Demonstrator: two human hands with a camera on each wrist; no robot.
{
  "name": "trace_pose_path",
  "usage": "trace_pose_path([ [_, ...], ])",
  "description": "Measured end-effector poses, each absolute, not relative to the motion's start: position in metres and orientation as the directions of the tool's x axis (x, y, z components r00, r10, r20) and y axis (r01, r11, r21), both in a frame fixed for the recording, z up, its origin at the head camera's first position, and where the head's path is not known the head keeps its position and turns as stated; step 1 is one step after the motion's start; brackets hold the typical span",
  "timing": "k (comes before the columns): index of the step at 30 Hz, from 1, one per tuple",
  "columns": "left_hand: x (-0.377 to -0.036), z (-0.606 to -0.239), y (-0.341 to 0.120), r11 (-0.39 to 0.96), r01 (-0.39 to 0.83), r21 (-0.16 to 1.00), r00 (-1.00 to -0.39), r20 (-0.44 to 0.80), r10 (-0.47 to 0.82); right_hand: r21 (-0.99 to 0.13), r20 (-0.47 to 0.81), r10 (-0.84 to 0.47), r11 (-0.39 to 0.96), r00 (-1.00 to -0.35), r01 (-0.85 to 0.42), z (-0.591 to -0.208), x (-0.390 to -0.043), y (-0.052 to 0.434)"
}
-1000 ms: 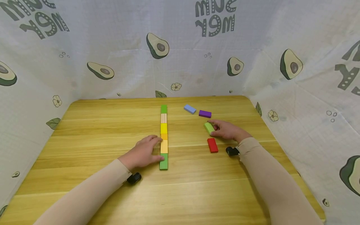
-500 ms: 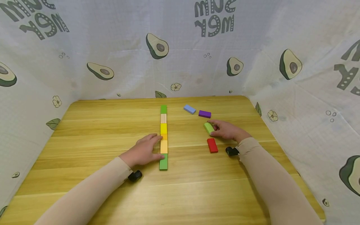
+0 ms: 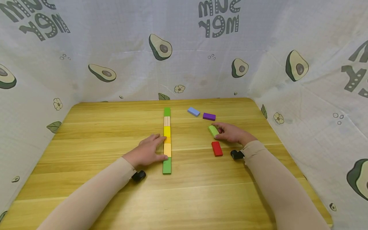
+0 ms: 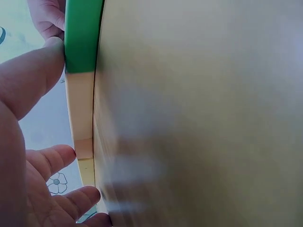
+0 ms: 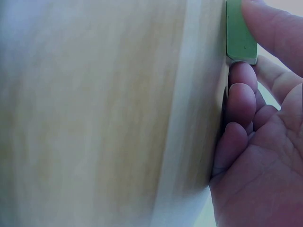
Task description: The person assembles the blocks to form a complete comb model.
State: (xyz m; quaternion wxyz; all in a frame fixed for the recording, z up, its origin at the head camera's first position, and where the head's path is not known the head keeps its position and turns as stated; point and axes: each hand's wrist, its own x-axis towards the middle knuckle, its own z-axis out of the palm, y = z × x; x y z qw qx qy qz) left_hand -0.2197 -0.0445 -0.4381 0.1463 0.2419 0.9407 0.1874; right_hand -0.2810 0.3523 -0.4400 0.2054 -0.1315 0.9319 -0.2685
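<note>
Several coloured wooden blocks lie end to end in one straight row across the table. My left hand (image 3: 146, 151) rests along its left side, fingers spread and fairly straight. The thumb meets the row where the near green block (image 3: 167, 166) joins the pale orange block (image 3: 167, 150); the fingertips reach the orange and yellow blocks (image 3: 167, 131). To the right, my right hand (image 3: 232, 132) pinches a light green block (image 3: 213, 131) at its ends between thumb and index finger. In the right wrist view, the other fingers curl beneath that light green block (image 5: 240, 35).
A red block (image 3: 217, 149) lies just nearer than the right hand. Beyond it are a purple block (image 3: 209, 116) and a light blue block (image 3: 194, 111). The row's far end is a green block (image 3: 167, 111). Printed cloth (image 3: 129, 48) hangs behind and beside the wooden table (image 3: 100, 134).
My left hand has slid slightly away from me along the row, its thumb moving from the near green block to its joint with the pale orange one. My right hand has stayed put.
</note>
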Motion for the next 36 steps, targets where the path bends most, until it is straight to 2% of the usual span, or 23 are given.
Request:
trace_pose_path([
  [17, -0.224, -0.437, -0.047, 0.802, 0.39, 0.453, -0.825, -0.215, 0.523, -0.556, -0.31, -0.358, 0.82, -0.881, -0.137, -0.438, -0.28, 0.349],
  [36, -0.231, -0.436, -0.042, 0.815, 0.385, 0.433, -0.832, -0.219, 0.509, -0.557, -0.306, -0.362, 0.818, -0.88, -0.143, -0.439, -0.28, 0.35],
])
